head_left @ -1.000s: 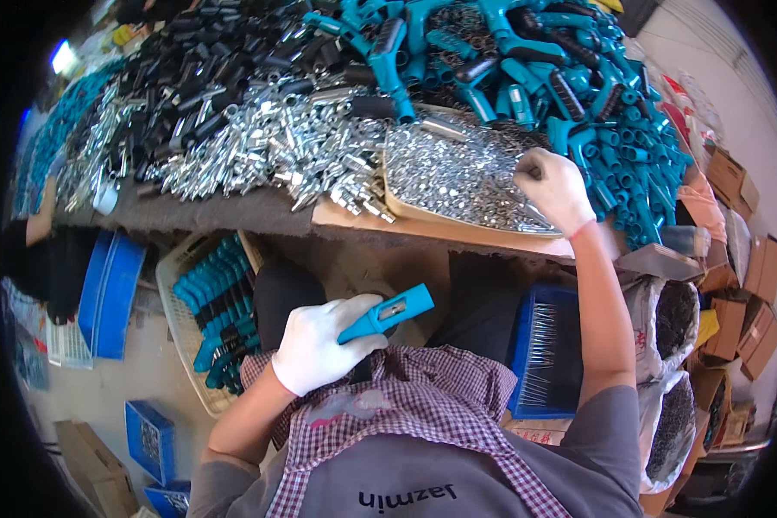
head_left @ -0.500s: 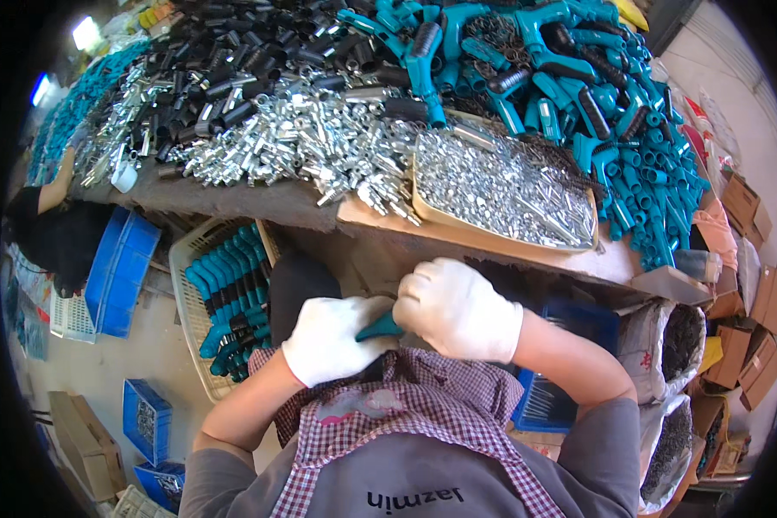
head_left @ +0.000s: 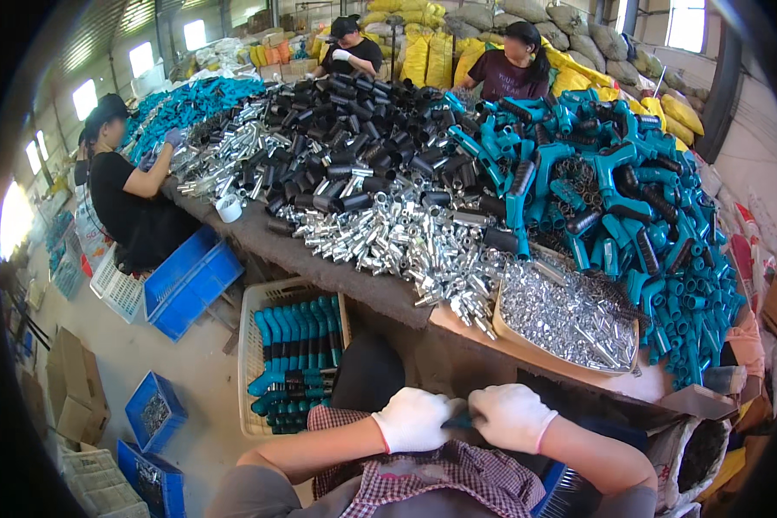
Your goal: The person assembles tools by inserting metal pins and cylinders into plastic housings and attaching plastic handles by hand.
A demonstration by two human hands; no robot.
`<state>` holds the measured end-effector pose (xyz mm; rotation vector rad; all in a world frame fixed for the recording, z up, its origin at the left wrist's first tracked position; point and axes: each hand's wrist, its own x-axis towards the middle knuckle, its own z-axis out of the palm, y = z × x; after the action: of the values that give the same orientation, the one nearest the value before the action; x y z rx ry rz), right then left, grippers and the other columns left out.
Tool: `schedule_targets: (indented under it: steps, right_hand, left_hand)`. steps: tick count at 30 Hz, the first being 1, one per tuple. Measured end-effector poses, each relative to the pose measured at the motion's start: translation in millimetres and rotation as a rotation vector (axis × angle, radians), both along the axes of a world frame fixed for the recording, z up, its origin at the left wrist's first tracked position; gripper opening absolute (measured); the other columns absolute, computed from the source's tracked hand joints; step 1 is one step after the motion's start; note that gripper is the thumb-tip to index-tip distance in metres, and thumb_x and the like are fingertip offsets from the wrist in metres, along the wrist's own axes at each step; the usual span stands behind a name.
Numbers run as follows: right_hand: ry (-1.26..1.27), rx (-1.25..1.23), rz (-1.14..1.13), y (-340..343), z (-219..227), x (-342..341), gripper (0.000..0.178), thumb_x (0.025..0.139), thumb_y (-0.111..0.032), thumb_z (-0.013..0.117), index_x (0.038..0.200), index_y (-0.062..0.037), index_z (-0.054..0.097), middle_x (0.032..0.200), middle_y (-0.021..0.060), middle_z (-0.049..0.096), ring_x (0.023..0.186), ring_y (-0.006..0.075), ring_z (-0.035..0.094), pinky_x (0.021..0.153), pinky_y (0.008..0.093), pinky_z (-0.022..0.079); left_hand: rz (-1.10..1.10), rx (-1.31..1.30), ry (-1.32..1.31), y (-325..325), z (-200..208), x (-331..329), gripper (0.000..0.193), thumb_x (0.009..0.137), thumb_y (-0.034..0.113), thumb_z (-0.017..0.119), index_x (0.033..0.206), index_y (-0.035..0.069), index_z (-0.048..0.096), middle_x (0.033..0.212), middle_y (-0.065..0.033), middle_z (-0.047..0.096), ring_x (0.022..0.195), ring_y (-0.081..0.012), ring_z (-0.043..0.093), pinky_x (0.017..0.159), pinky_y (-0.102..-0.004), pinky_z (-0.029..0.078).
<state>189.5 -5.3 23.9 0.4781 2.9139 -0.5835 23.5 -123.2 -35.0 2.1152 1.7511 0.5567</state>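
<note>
Your left hand (head_left: 416, 421) and right hand (head_left: 513, 418) both pinch the teal piece (head_left: 460, 420): probably light, stiff, slick; grip its ends.

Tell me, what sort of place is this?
Probably an assembly workshop: a table is heaped with metal parts and teal parts, other people are around it, and yellow sacks are piled behind.

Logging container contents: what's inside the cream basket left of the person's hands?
The cream basket holds teal-and-black handles: one row side by side, others laid crosswise at the near end. What lies beneath them is covered and cannot be seen.
</note>
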Motion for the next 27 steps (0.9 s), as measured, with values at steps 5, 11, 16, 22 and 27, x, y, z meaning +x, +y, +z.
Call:
schedule_targets:
  steps: [5,11,16,22,27]
  right_hand:
    - [-0.150,-0.199,-0.059,30,10,9,0.029,0.084,-0.035,0.068,0.088,-0.0066,0.069,0.083,0.0179,0.069,0.086,0.0381,0.068,0.079,0.0481,0.052]
    - [0.113,0.198,0.122,20,-4,19,0.016,0.083,-0.023,0.065,0.087,-0.0081,0.064,0.084,0.0120,0.063,0.084,0.0327,0.065,0.074,0.0458,0.052]
    - [0.096,0.159,0.126,28,16,4,0.011,0.084,-0.018,0.064,0.087,-0.0072,0.062,0.088,0.0143,0.062,0.086,0.0332,0.063,0.076,0.0455,0.051]
    - [0.597,-0.291,-0.303,38,-1,46,0.015,0.083,-0.001,0.064,0.098,-0.0028,0.064,0.095,0.0145,0.063,0.092,0.0324,0.064,0.083,0.0385,0.051]
    - [0.609,-0.886,-0.525,-3,-65,55,0.020,0.089,-0.001,0.064,0.109,0.0010,0.064,0.098,0.0054,0.066,0.092,0.0134,0.061,0.083,0.0289,0.051]
  left_hand:
    - [-0.079,-0.072,0.010,-4,15,1,0.039,0.087,0.043,0.066,0.110,0.012,0.067,0.083,-0.0143,0.070,0.076,-0.0344,0.071,0.066,-0.0457,0.056]
    - [-0.043,-0.005,0.079,7,7,-3,0.036,0.086,0.046,0.066,0.106,0.016,0.070,0.071,-0.0132,0.069,0.060,-0.0339,0.068,0.053,-0.0448,0.055]
    - [0.031,0.054,-0.027,6,29,-10,0.039,0.076,0.035,0.078,0.106,0.011,0.070,0.080,-0.0132,0.070,0.072,-0.0315,0.070,0.062,-0.0405,0.056]
    - [0.024,0.251,-0.132,2,32,-17,0.037,0.073,0.028,0.080,0.106,0.014,0.070,0.077,-0.0106,0.069,0.068,-0.0295,0.069,0.059,-0.0370,0.053]
    - [-0.005,0.249,-0.150,0,43,-12,0.041,0.071,0.026,0.082,0.108,0.012,0.070,0.078,-0.0099,0.070,0.069,-0.0284,0.069,0.060,-0.0360,0.054]
